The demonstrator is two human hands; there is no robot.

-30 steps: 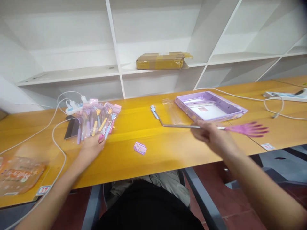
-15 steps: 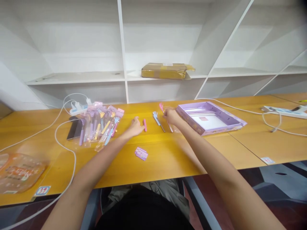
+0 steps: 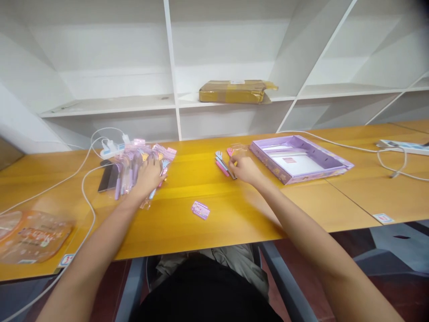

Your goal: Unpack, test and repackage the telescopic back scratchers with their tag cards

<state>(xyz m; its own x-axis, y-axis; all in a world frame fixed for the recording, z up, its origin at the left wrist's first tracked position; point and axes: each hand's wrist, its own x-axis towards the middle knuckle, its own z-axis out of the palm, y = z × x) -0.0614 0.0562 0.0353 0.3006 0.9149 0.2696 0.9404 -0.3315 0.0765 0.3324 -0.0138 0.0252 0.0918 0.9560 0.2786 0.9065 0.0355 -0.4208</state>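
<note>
My left hand [image 3: 150, 173] lies over a pile of hand-shaped back scratchers in clear plastic wrappers [image 3: 125, 174], its fingers stretched out and slightly blurred. Purple, yellow and blue scratchers show around it. On the right, my right hand [image 3: 246, 169] has its fingers curled at a pink back scratcher [image 3: 230, 152]; the fingers cover much of its rod. Just left of that lie a blue back scratcher [image 3: 219, 155] and a pink handle piece [image 3: 221, 168], side by side. A clear wrapper [image 3: 239, 146] sits behind my right hand.
A shallow purple box [image 3: 298, 176] stands at right, with flat pieces inside. Nearer me lies a small purple card [image 3: 200, 209]. White cables [image 3: 89, 197] cross the left side near a power strip [image 3: 112, 150]. An orange clear pouch [image 3: 36, 237] lies front left; a taped parcel [image 3: 234, 92] rests on the shelf.
My left hand has let go of the pink handle piece, now beside the blue scratcher, and moved left onto the wrapped pile. My right hand remains at the pink scratcher.
</note>
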